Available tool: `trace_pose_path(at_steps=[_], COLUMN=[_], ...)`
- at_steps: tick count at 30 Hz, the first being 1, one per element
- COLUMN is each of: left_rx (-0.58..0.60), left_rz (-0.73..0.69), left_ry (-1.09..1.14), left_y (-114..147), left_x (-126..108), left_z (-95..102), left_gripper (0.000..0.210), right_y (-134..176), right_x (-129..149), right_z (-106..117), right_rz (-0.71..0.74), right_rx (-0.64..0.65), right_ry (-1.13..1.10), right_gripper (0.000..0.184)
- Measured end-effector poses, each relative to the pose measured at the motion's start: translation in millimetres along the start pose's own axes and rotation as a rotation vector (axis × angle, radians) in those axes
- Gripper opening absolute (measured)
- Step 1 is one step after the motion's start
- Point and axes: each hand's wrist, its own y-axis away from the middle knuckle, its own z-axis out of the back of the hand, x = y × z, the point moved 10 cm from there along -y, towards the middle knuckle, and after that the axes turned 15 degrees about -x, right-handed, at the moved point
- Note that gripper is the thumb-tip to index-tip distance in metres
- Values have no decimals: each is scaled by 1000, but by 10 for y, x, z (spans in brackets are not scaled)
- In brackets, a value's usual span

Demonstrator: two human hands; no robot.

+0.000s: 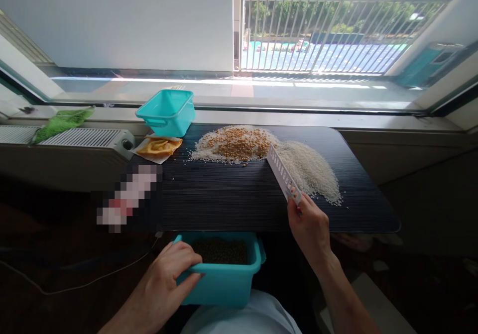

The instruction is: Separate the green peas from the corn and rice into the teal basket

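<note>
One strip between two piles

From the table's middle, I see a beany pile at eleven o'clock, a white pile at two. The right hand holds the strip; the left hand grips one bin at seven; a second bin sits at ten.

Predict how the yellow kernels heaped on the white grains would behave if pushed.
The yellow kernels look rounded, so they would probably roll individually. Heaped loosely over the white grains, they would likely spread and mix rather than shift as one mass.
</note>
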Motion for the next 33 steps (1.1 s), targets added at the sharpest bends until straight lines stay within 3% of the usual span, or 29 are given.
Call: trace_pose_path(at_steps=[5,18,25,33], left_rx=[-13,-92,-21,-24], left_rz=[-6,-44,-5,4], left_ry=[-2,16,28,64], left_y=[-29,-88,-88,-97], left_x=[-10,-173,-156,-245], left_z=[-22,17,-65,-63], left_gripper=[14,15,14,15], right_y=[-90,-244,-237,-183], right_x=[-99,-30,56,-61], right_z=[-32,-184,-45,-81], right_rz=[-34,-27,-14,-86], right_rx=[20,79,83,120], right_ry=[-7,-88,-187,-242], right_gripper=[29,30,28,26])
